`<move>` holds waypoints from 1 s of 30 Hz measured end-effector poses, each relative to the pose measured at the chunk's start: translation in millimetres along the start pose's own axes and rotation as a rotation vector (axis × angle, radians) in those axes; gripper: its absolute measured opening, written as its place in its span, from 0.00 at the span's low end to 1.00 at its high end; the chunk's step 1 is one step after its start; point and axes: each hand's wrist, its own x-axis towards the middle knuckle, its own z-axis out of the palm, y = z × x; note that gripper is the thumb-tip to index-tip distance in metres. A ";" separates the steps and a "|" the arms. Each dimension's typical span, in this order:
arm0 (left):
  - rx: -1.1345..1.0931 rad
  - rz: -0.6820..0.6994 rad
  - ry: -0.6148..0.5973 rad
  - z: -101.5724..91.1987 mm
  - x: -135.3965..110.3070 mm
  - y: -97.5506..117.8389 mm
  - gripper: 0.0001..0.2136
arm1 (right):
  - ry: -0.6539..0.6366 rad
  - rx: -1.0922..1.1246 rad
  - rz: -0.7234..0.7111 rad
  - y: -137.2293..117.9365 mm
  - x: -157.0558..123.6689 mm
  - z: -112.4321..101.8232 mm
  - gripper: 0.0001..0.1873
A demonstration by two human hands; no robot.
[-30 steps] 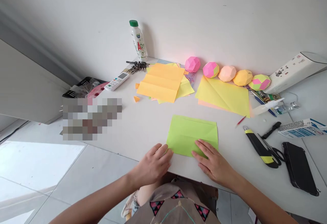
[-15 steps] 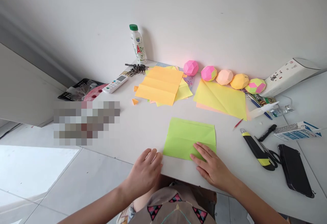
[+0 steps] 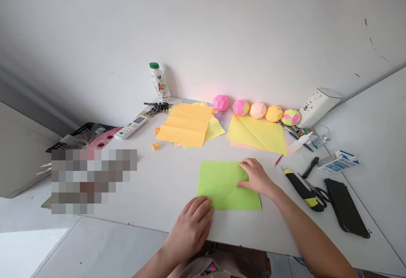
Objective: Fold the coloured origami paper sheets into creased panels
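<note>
A sheet of light green paper (image 3: 221,183) lies on the white table in front of me, with a faint crease across it. My left hand (image 3: 192,223) rests over its near left corner. The fingers there are side by side and slightly bent on the paper; the thumb is hidden. On the sheet's right part sits my right hand (image 3: 256,178), thumb and fingers apart, the fingertips by the far edge. Beyond lie orange paper (image 3: 186,125) on a loose pile and a yellow sheet (image 3: 256,132).
Several faceted paper balls, one pink (image 3: 220,103), line the wall. A bottle (image 3: 159,84), keys (image 3: 158,108) and a remote (image 3: 131,127) stand or lie at left. To the right are a utility knife (image 3: 301,188), scissors (image 3: 321,195), a glue bottle (image 3: 300,142) and a phone (image 3: 347,208).
My left hand has moved from beside the green paper onto its near left corner and uncurled somewhat. My right hand has slid to the far right part. The camera view has shifted.
</note>
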 end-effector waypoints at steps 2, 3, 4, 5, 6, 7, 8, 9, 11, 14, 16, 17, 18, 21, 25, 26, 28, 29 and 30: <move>0.012 -0.017 0.009 1.8 -2.0 0.3 0.13 | -0.016 0.002 0.019 -0.2 2.0 0.0 0.32; 0.019 -0.026 0.015 2.6 -3.0 0.6 0.13 | -0.021 0.005 0.029 -0.7 2.1 0.2 0.32; 0.026 -0.037 0.023 3.3 -3.9 0.9 0.13 | -0.025 0.008 0.039 -1.2 2.0 0.3 0.31; 0.033 -0.048 0.030 3.9 -4.5 1.2 0.13 | -0.027 0.012 0.049 -1.6 1.8 0.6 0.30; 0.037 -0.059 0.037 4.5 -4.9 1.4 0.13 | -0.028 0.015 0.059 -1.9 1.6 0.9 0.29; 0.040 -0.071 0.044 4.9 -5.0 1.7 0.13 | -0.027 0.018 0.068 -2.2 1.5 1.2 0.29; 0.039 -0.084 0.051 5.3 -4.9 1.9 0.13 | -0.027 0.021 0.077 -2.3 1.5 1.7 0.29; 0.036 -0.098 0.057 5.6 -4.7 2.2 0.13 | -0.026 0.023 0.083 -2.3 1.6 2.2 0.29; 0.025 -0.132 0.068 5.6 -4.0 3.0 0.12 | -0.026 0.027 0.091 -2.2 2.2 3.5 0.31; 0.017 -0.179 0.078 4.6 -2.7 4.5 0.12 | -0.030 0.035 0.095 -1.3 3.6 5.3 0.33; 0.019 -0.194 0.081 3.6 -2.2 5.3 0.12 | -0.035 0.041 0.099 -0.7 4.5 6.0 0.32; 0.022 -0.195 0.081 3.3 -2.1 5.6 0.12 | -0.037 0.043 0.102 -0.5 4.7 6.1 0.31; 0.025 -0.197 0.083 3.1 -2.2 5.8 0.12 | -0.037 0.045 0.106 -0.5 4.8 6.0 0.31; 0.035 -0.204 0.078 3.8 -2.8 6.1 0.12 | -0.033 0.047 0.114 -1.6 4.2 5.2 0.28; 0.047 -0.204 0.067 5.4 -3.1 5.9 0.12 | -0.026 0.046 0.120 -4.1 3.3 4.7 0.29; 0.051 -0.204 0.065 5.5 -3.1 5.9 0.12 | -0.025 0.045 0.122 -4.4 3.5 4.8 0.30; 0.060 -0.202 0.063 5.7 -3.0 5.6 0.12 | -0.030 0.045 0.127 -4.7 4.5 5.1 0.32; 0.066 -0.199 0.063 5.8 -3.1 5.4 0.12 | -0.035 0.045 0.129 -4.6 5.1 5.1 0.32; 0.071 -0.197 0.065 6.0 -3.3 5.3 0.12 | -0.040 0.045 0.130 -4.3 5.8 5.0 0.32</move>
